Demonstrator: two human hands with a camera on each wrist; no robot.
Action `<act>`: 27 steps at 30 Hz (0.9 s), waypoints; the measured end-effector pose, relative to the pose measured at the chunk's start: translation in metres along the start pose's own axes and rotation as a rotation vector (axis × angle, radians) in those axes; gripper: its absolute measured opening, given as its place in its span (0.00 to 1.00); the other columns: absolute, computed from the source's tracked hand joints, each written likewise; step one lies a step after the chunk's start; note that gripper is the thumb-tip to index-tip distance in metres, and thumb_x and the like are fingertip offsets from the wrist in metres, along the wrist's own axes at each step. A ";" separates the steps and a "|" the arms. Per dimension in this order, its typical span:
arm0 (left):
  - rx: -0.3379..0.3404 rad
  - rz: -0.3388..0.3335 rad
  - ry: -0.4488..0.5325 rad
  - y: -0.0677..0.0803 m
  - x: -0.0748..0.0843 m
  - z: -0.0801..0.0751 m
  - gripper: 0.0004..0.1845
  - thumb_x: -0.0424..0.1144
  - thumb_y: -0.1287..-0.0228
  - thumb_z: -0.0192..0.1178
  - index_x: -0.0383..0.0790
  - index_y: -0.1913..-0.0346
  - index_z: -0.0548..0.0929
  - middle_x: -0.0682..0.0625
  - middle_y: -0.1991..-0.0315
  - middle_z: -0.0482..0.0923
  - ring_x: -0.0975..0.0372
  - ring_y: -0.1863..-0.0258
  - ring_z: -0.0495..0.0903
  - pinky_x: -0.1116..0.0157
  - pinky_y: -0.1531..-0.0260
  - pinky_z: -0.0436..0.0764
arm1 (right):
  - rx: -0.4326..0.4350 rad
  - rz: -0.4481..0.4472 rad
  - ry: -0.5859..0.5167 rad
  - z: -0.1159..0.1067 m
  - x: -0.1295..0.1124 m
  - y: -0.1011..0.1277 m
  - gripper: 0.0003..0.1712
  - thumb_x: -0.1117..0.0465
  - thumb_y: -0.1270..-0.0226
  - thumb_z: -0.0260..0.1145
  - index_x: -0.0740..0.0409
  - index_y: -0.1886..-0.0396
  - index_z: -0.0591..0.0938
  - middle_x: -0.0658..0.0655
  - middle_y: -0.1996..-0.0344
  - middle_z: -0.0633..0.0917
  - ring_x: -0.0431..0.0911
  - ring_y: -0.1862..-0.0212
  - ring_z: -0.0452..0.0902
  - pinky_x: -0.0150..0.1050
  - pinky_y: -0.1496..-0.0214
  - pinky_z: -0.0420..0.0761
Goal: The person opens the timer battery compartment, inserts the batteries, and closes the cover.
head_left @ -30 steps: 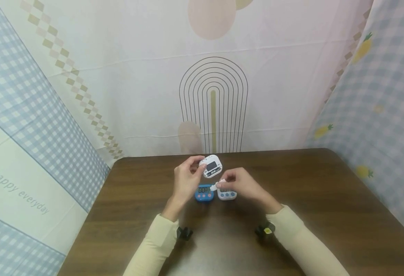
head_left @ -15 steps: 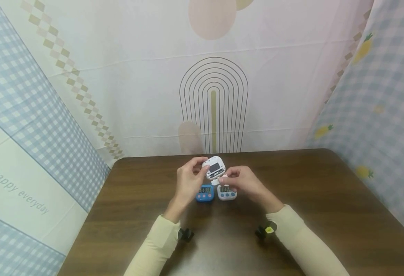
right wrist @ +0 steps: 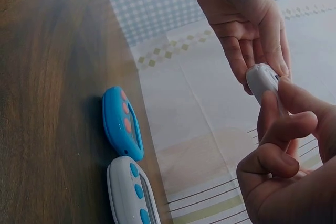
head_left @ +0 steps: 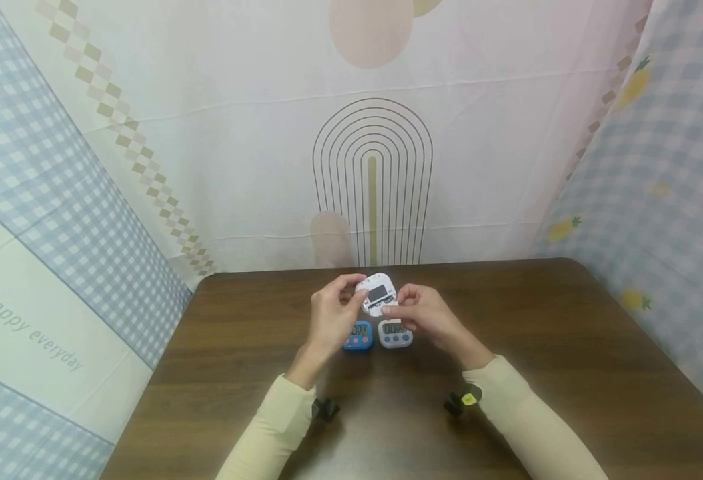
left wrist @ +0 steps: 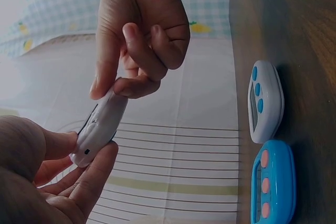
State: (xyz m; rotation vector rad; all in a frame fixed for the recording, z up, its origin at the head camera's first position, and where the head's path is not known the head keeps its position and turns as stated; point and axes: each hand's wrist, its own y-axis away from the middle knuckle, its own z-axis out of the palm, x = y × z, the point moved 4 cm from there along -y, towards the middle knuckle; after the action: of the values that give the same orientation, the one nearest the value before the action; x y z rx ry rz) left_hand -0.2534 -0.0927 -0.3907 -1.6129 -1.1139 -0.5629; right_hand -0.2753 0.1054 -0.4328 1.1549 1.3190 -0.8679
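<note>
My left hand [head_left: 329, 317] grips a white digital timer [head_left: 379, 294] above the table, its back turned toward me. A dark rectangular panel and the battery slot show on that back. With thumb and index finger, my right hand [head_left: 431, 319] pinches the small white battery cover [head_left: 376, 311] at the slot's lower edge; the fingertips partly hide it. In the left wrist view the held timer [left wrist: 100, 127] appears edge-on between both hands. Below them stand a blue timer [head_left: 359, 337] with pink buttons and another white timer [head_left: 395, 339] with blue buttons.
The two timers stand side by side on the brown wooden table [head_left: 237, 373], displays facing me. Behind the table's far edge hangs a pale patterned cloth [head_left: 267, 167]. Checked cloths hang at the left [head_left: 57, 167] and right [head_left: 675, 200].
My right hand has brought the battery cover up from below, against the timer's slot. My left hand has shifted slightly right with the timer.
</note>
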 end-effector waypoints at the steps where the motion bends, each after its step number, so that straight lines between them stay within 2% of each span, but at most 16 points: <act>1: -0.002 -0.003 -0.003 0.000 0.000 0.000 0.11 0.27 0.32 0.70 0.34 0.48 0.89 0.41 0.59 0.91 0.55 0.67 0.89 0.62 0.65 0.90 | 0.006 0.001 0.002 0.000 0.000 0.000 0.16 0.60 0.36 0.80 0.57 0.64 0.78 0.48 0.85 0.79 0.40 0.82 0.69 0.33 0.77 0.69; 3: -0.004 -0.007 -0.002 0.001 0.000 0.000 0.11 0.27 0.32 0.70 0.34 0.48 0.89 0.41 0.59 0.91 0.55 0.67 0.89 0.63 0.65 0.90 | 0.017 0.006 0.000 0.000 0.001 -0.001 0.17 0.60 0.37 0.80 0.57 0.61 0.77 0.51 0.82 0.82 0.41 0.81 0.69 0.33 0.77 0.68; 8: -0.012 -0.014 0.002 0.001 0.000 0.001 0.11 0.27 0.32 0.70 0.34 0.48 0.89 0.41 0.59 0.91 0.56 0.67 0.89 0.56 0.64 0.91 | 0.040 0.023 -0.010 0.000 0.003 -0.003 0.21 0.61 0.39 0.81 0.58 0.56 0.76 0.55 0.72 0.90 0.45 0.73 0.80 0.32 0.75 0.72; 16: -0.020 0.002 -0.012 0.001 0.001 0.002 0.10 0.29 0.31 0.70 0.35 0.48 0.89 0.43 0.58 0.91 0.59 0.67 0.89 0.65 0.65 0.90 | 0.045 0.021 -0.014 0.000 0.000 -0.004 0.24 0.61 0.38 0.81 0.59 0.50 0.76 0.54 0.69 0.91 0.47 0.65 0.87 0.33 0.69 0.80; 20: -0.032 -0.014 -0.025 0.001 0.001 0.002 0.10 0.30 0.30 0.70 0.35 0.48 0.89 0.43 0.57 0.91 0.60 0.67 0.88 0.67 0.64 0.89 | 0.043 0.030 -0.018 0.000 0.001 -0.004 0.25 0.60 0.37 0.80 0.60 0.48 0.76 0.55 0.66 0.92 0.51 0.59 0.90 0.41 0.55 0.89; 23: -0.037 -0.019 -0.024 0.002 0.001 0.003 0.11 0.30 0.30 0.70 0.35 0.48 0.89 0.43 0.57 0.91 0.60 0.67 0.88 0.66 0.64 0.90 | 0.039 0.032 -0.023 0.001 0.002 -0.003 0.25 0.61 0.37 0.80 0.61 0.46 0.76 0.55 0.64 0.92 0.56 0.54 0.90 0.51 0.44 0.89; 27: -0.040 -0.018 -0.023 0.002 0.002 0.003 0.11 0.30 0.31 0.70 0.35 0.48 0.89 0.43 0.57 0.91 0.60 0.67 0.88 0.63 0.63 0.90 | 0.045 0.037 -0.020 0.001 0.002 -0.004 0.25 0.60 0.37 0.80 0.60 0.46 0.78 0.56 0.64 0.91 0.61 0.51 0.88 0.56 0.41 0.87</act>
State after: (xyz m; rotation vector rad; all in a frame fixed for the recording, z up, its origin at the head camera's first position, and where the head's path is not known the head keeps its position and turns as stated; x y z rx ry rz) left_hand -0.2514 -0.0898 -0.3911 -1.6492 -1.1419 -0.5827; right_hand -0.2785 0.1037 -0.4357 1.1988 1.2632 -0.8836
